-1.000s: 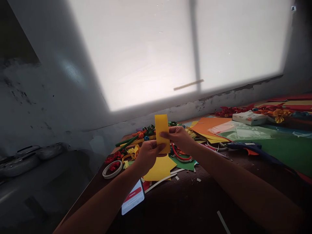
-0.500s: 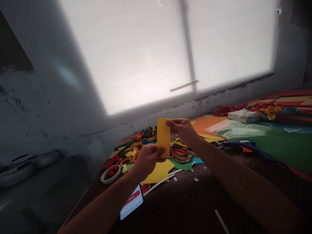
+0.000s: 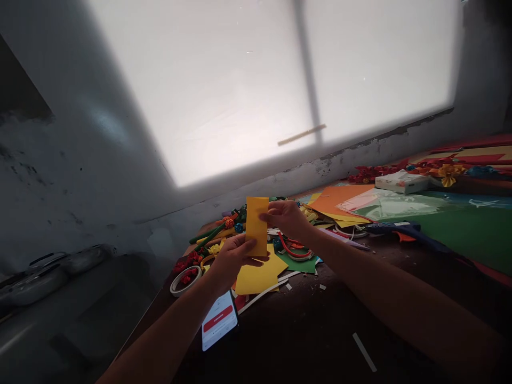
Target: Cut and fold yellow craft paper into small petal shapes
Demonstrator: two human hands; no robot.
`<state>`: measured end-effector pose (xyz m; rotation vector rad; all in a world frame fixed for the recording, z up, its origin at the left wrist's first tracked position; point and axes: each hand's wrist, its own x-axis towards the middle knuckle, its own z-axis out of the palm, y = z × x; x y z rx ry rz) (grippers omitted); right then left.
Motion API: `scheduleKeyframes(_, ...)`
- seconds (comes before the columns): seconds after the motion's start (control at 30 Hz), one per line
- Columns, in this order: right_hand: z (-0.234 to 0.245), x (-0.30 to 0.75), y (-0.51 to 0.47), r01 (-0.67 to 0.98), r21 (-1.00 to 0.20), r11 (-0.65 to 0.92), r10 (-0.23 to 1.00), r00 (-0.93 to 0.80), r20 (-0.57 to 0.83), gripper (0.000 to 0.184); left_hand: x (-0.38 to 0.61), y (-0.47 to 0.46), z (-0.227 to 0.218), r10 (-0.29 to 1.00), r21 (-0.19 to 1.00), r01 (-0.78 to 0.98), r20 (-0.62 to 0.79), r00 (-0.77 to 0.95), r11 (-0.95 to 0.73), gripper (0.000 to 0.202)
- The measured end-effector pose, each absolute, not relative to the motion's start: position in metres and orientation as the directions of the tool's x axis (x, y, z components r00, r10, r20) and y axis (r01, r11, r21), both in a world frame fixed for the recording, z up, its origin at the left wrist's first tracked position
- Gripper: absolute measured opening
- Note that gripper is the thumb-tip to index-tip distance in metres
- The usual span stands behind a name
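Observation:
A narrow yellow strip of paper (image 3: 256, 224) is held upright above the table, between my two hands. My left hand (image 3: 234, 258) pinches its lower end, thumb in front and fingers behind. My right hand (image 3: 290, 218) grips the right edge near the top between thumb and fingers. Beneath the hands lies a larger yellow sheet (image 3: 256, 280) over a green piece of paper (image 3: 304, 265). A phone (image 3: 220, 322) with a lit screen rests on the table below my left wrist.
A roll of tape (image 3: 186, 281) stands near the table's left edge, by red paper flowers. Behind the hands are a red headband-like loop (image 3: 294, 250) and colourful scraps. To the right lie orange sheets (image 3: 340, 202), a dark-blue glue-gun-like tool (image 3: 404, 230) and a tissue pack (image 3: 402, 182).
The yellow strip and both hands have shifted slightly left. My right hand has slid a little lower along the strip's edge, and the left fingers are spread more behind it.

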<state>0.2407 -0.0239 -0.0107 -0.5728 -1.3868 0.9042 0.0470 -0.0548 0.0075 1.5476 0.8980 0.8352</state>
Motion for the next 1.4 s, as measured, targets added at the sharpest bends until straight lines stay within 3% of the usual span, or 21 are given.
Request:
scheduleKeyframes(0.07,-0.014,0.240,-0.029,-0.029,-0.701,0.712,0.699,-0.059,0.712,0.019,0.044,-0.059,0.008,0.890,0.996,0.035,0.062,0.452,-0.087,0.038)
scheduleKeyframes(0.13,-0.016,0.241,-0.034,0.175,-0.506,0.845,0.530,-0.139,0.837,0.028,0.043,-0.064,0.008,0.893,0.997,-0.033,0.078,0.443,-0.070,0.039)
scheduleKeyframes(0.2,-0.019,0.241,-0.040,0.334,-0.313,0.889,0.405,-0.256,0.878,0.043,0.042,-0.070,0.006,0.893,0.996,-0.061,0.079,0.444,-0.057,0.040)
scheduleKeyframes(0.3,-0.022,0.239,-0.045,0.519,-0.064,0.852,0.318,-0.418,0.851,0.055,0.042,-0.077,0.000,0.894,0.993,-0.102,0.099,0.437,-0.060,0.037)
scheduleKeyframes(0.4,-0.023,0.235,-0.049,0.576,0.137,0.806,0.234,-0.523,0.820,0.057,0.042,-0.086,-0.008,0.894,0.970,-0.242,0.138,0.426,-0.035,0.042)
scheduleKeyframes(0.53,-0.020,0.233,-0.058,0.538,0.251,0.805,0.132,-0.575,0.807,0.052,0.041,-0.101,-0.012,0.896,0.950,-0.311,0.131,0.425,0.009,0.043)
scheduleKeyframes(0.83,-0.006,0.226,-0.081,0.456,0.257,0.852,0.022,-0.522,0.853,0.052,0.024,-0.126,-0.011,0.906,0.949,-0.316,0.135,0.401,-0.002,0.035)
scheduleKeyframes(0.97,0.007,0.236,-0.109,0.433,0.025,0.901,0.253,-0.570,0.782,0.042,0.022,-0.150,-0.027,0.935,0.962,-0.272,0.117,0.335,-0.022,0.037)
scheduleKeyframes(1.03,0.005,0.245,-0.134,0.486,-0.117,0.866,0.429,-0.603,0.672,0.040,0.023,-0.169,-0.044,0.927,0.976,-0.216,0.073,0.367,0.009,0.041)
scheduleKeyframes(1.1,-0.005,0.251,-0.161,0.490,-0.228,0.842,0.524,-0.637,0.565,0.040,0.022,-0.190,-0.063,0.905,0.984,-0.174,0.031,0.423,0.048,0.041)
scheduleKeyframes(1.17,-0.023,0.250,-0.187,0.449,-0.333,0.829,0.558,-0.636,0.533,0.043,0.019,-0.208,-0.081,0.888,0.985,-0.154,0.007,0.459,0.072,0.042)
scheduleKeyframes(1.27,-0.054,0.238,-0.208,0.343,-0.338,0.876,0.482,-0.638,0.601,0.053,0.013,-0.221,-0.101,0.864,0.993,-0.091,-0.019,0.503,0.075,0.044)
scheduleKeyframes(1.4,-0.081,0.217,-0.206,0.317,-0.423,0.849,0.528,-0.479,0.702,0.043,-0.002,-0.220,-0.118,0.834,0.983,-0.180,0.083,0.546,0.020,0.068)
